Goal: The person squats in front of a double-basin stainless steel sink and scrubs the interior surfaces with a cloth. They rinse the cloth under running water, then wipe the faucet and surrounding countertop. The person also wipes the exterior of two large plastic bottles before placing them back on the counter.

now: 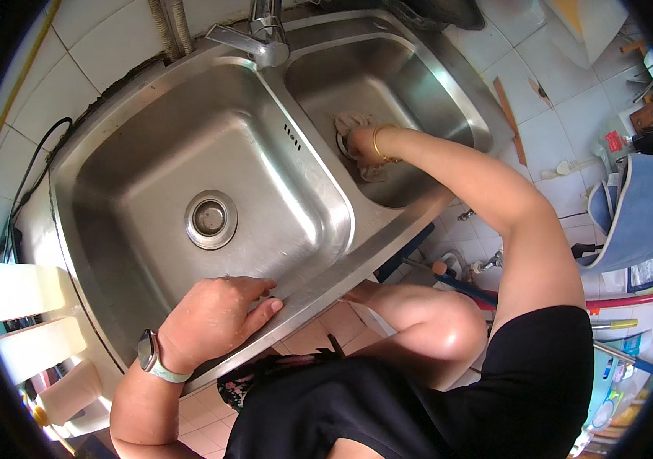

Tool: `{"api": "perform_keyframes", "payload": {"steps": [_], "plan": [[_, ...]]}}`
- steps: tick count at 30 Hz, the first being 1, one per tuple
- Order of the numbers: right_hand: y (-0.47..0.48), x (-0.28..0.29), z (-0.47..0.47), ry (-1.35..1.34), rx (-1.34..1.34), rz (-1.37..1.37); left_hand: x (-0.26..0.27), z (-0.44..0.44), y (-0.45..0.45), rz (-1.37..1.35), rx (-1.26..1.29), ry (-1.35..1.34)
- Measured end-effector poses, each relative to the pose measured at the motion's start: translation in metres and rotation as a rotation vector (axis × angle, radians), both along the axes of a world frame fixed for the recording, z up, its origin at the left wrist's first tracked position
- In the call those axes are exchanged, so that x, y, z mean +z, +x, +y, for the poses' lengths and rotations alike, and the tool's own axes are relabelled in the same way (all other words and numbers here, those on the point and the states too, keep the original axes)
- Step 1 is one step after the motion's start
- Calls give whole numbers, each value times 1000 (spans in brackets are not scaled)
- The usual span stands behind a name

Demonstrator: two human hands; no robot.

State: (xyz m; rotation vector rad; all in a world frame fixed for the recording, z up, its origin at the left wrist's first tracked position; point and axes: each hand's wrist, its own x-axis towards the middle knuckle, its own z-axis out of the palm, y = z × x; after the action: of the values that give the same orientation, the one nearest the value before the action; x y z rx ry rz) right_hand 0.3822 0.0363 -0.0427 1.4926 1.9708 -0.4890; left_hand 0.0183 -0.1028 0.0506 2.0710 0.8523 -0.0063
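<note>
Inside the smaller right bowl [418, 69] of a stainless steel double sink, my right hand [364, 147] grips a wet, pale cloth [351, 121] pressed on the bowl's floor near the drain. Part of the cloth bunches out below my fingers, and my palm hides the rest. A gold bangle circles that wrist. My left hand [226, 310] hangs over the front rim of the larger left bowl [148, 189], thumb and fingers apart, holding nothing. Its wrist wears a watch. The larger bowl has a round drain strainer [210, 220] in its floor.
A chrome mixer tap [269, 43] stands behind the bowls. Dark cables [31, 178] run along the left wall. At left is a white plastic rack [45, 344]. A blue fabric pouch [636, 212] hangs on the right tiled wall, with pipes and valves [493, 261] below.
</note>
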Motion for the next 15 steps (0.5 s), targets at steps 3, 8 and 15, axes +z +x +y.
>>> {"api": "perform_keyframes", "payload": {"steps": [3, 8, 15], "plan": [[16, -11, 29, 172, -227, 519, -6, -1, -1, -41, 5, 27], [28, 38, 67, 657, -434, 230, -3, -2, 0, -18, 27, 16], [28, -50, 74, 471, -126, -243, -5, 0, -2, -31, 13, 31]]}}
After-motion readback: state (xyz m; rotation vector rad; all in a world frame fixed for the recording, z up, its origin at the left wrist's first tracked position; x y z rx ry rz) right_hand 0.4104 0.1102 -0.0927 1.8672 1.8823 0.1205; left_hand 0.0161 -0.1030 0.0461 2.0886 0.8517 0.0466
